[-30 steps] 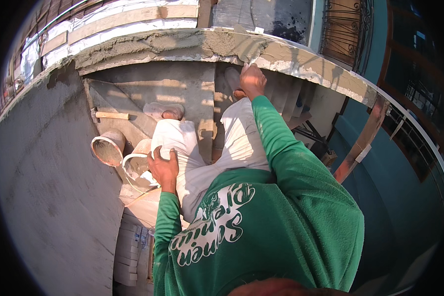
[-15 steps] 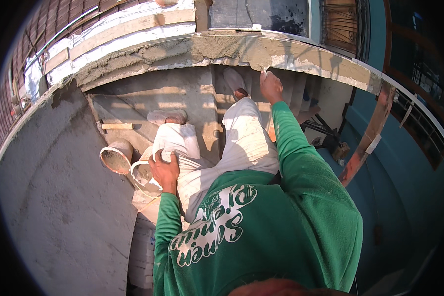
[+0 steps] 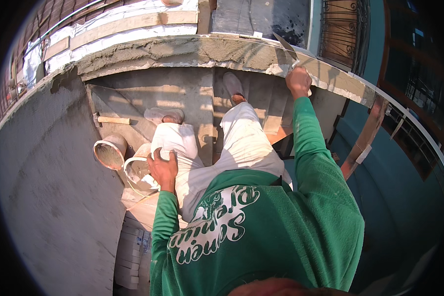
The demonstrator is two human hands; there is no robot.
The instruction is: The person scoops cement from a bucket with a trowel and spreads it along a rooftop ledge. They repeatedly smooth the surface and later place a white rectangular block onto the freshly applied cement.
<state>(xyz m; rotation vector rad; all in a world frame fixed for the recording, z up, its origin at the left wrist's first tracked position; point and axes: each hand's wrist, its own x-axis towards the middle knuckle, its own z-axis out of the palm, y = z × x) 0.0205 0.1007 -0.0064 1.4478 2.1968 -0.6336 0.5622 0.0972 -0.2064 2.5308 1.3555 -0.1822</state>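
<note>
My right hand (image 3: 298,81) grips a metal trowel (image 3: 284,47), its blade raised over the right part of a curved ledge (image 3: 182,52) coated in rough, wet-looking mortar. My left hand (image 3: 164,170) rests on my left leg in white trousers, fingers spread and slightly bent, holding nothing. Just left of it stand a bucket of grey mix (image 3: 109,152) and a second white-rimmed bucket (image 3: 133,172). A hammer with a wooden handle (image 3: 114,120) lies on the concrete step above them.
A plastered wall (image 3: 49,182) fills the left. Concrete steps (image 3: 172,84) run under my feet. A wooden post (image 3: 361,143) stands at right before a teal wall (image 3: 385,197). Beyond the ledge are planks (image 3: 133,22), a grey surface and a window grille (image 3: 336,34).
My right hand has moved rightward along the ledge, and the trowel blade now shows above it, tilted up. My left hand has stayed on my leg.
</note>
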